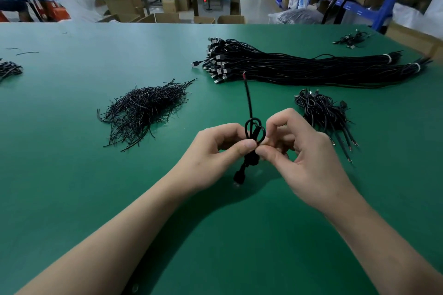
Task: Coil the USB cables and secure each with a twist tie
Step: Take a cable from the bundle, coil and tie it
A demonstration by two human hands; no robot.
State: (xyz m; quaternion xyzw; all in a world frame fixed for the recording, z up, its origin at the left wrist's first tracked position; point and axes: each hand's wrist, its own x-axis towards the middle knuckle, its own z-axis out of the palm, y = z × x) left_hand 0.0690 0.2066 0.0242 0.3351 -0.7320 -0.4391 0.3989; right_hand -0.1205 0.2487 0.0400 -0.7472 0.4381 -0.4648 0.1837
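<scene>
Your left hand [217, 148] and right hand [302, 151] pinch the coiled USB cable [253, 136] together above the green table [72, 175], fingers pressed at its waist, apparently mid-tying, so next you should twist the tie snug, though it's hidden.

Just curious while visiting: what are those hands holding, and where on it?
Both hands, left hand and right hand, pinch one coiled USB cable at its middle.

table [72, 199]: green mat
centre-left: twist tie pile [143, 110]
far right: two banded cable bundles [299, 67]
right: coiled cables [323, 112]
</scene>
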